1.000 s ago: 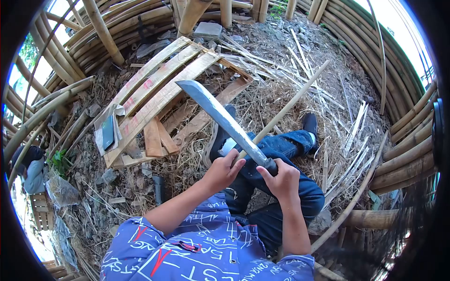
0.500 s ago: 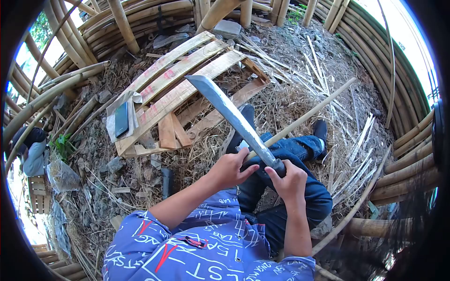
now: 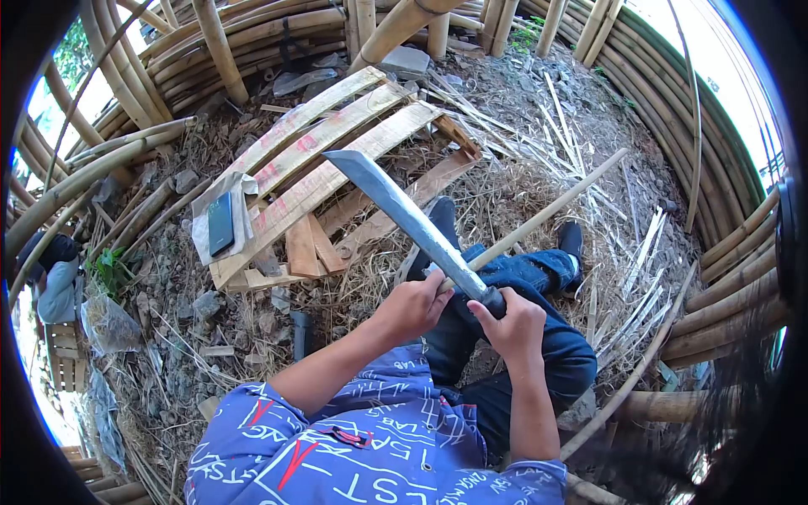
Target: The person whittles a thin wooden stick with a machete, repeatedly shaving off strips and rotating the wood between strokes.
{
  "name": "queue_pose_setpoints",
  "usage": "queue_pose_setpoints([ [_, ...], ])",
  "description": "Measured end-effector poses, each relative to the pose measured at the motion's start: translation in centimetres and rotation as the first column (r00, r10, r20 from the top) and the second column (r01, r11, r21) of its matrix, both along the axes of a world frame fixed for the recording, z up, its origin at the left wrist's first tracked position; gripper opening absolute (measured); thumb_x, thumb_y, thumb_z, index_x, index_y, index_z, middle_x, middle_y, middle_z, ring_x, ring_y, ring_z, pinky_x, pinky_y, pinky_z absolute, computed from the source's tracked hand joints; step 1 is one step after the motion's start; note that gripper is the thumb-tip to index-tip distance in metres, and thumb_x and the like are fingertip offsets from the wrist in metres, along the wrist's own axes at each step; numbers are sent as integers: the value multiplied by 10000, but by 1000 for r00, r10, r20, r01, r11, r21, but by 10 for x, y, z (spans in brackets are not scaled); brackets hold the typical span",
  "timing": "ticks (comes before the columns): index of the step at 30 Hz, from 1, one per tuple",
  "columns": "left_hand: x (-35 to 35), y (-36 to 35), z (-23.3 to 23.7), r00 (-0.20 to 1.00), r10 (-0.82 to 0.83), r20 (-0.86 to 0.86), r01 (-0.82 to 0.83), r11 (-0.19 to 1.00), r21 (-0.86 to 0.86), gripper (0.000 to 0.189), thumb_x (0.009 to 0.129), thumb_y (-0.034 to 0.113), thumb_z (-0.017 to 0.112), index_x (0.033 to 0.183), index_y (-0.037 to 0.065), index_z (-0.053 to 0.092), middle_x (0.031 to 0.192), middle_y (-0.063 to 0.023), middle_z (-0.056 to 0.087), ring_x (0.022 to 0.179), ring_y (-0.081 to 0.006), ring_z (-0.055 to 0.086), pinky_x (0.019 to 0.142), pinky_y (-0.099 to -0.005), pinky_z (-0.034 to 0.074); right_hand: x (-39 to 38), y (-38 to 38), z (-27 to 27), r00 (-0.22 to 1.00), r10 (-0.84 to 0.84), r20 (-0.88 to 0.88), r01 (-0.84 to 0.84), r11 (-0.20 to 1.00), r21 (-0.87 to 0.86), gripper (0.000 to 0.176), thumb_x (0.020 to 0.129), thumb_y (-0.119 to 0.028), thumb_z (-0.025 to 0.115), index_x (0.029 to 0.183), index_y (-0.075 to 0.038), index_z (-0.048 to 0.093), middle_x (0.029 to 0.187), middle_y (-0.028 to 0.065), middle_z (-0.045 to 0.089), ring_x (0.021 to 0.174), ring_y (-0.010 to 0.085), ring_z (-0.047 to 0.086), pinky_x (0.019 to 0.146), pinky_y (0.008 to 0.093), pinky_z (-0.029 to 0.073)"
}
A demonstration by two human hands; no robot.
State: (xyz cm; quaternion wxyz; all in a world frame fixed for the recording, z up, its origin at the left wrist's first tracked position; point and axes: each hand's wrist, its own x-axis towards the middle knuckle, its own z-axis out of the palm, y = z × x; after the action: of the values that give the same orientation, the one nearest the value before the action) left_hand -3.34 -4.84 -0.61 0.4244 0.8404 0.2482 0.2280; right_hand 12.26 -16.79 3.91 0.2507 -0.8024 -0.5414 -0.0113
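Note:
My right hand (image 3: 515, 326) is wrapped round the dark handle of a machete (image 3: 404, 210), whose broad grey blade slants up and left over my lap. In my left hand (image 3: 412, 308) is the near end of a slim bamboo stick (image 3: 551, 206); the stick reaches up and right past my knee. Blade and stick cross just above my left fingers, with the blade's lower part overlapping the stick in this view. Below both hands are my folded legs in dark jeans (image 3: 551, 353). My left fingertips are partly hidden behind the stick and blade.
A wooden pallet (image 3: 337, 172) lies ahead, with a phone (image 3: 221, 224) on a cloth at its left corner. A dark tube-like object (image 3: 301, 332) is on the ground to my left. Bamboo strips (image 3: 648, 252) litter the right side. Bamboo rails (image 3: 724, 168) surround the spot; another person (image 3: 59, 286) sits far left.
The machete and my right hand have shifted slightly left, the blade tip dropping a little. My left thumb has come down, and the fingers look more closed round the bamboo stick.

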Motion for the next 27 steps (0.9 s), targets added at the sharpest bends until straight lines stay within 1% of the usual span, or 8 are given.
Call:
queue_pose_setpoints([
  [7,-5,3,-6,1000,-9,-1,9,1000,-12,156,938,143,545,931,21,448,668,-238,562,647,-449,587,542,-496,433,19,-5,0,994,-11,105,11,1000,5,614,744,-640,663,759,-27,639,581,126,608,553,301,632,517,387,475],
  [10,-5,3,-5,1000,-15,-2,15,1000,9,154,939,145,544,937,21,454,679,-240,566,655,-446,589,544,-491,435,22,-6,3,980,10,197,-17,999,34,605,746,-646,658,737,-41,620,575,114,598,555,292,629,517,386,473],
  [13,-6,0,-3,1000,-19,-25,19,1000,9,157,941,149,541,936,19,453,686,-240,571,659,-441,591,547,-486,437,26,-8,3,976,22,217,-29,999,28,598,744,-651,657,718,-56,602,572,106,589,558,289,627,516,388,470],
  [16,-11,2,-5,999,10,-45,-9,1000,12,155,945,155,532,941,19,457,674,-233,567,653,-437,590,546,-484,435,40,-13,3,974,-33,222,25,999,38,591,744,-654,655,694,-69,587,571,107,586,552,297,623,520,398,468],
  [20,-27,4,-5,995,32,-90,-36,998,-47,155,949,160,524,937,21,456,650,-226,554,649,-441,583,548,-482,434,86,-29,0,954,-288,85,291,956,-25,589,781,-628,637,676,-53,568,588,162,591,580,381,608,533,443,466],
  [22,-26,2,-2,996,13,-91,-17,999,-36,188,966,193,504,906,25,446,627,-243,554,625,-454,574,533,-523,422,91,-32,-5,955,-258,148,260,966,8,590,791,-625,628,670,-51,565,574,171,586,582,391,608,526,450,467],
  [25,-21,0,-10,995,2,-104,-6,999,-39,161,954,153,511,901,22,436,611,-215,528,622,-445,563,536,-486,414,81,-34,-9,950,-283,130,286,958,2,575,799,-604,636,672,-47,567,585,189,592,593,403,614,524,456,470],
  [27,-18,-2,-12,994,-7,-106,2,999,-49,161,955,153,510,899,23,434,606,-213,525,617,-444,560,533,-488,408,74,-36,-14,962,-267,54,266,963,35,559,795,-585,655,679,-43,579,587,193,590,587,403,612,530,459,472],
])
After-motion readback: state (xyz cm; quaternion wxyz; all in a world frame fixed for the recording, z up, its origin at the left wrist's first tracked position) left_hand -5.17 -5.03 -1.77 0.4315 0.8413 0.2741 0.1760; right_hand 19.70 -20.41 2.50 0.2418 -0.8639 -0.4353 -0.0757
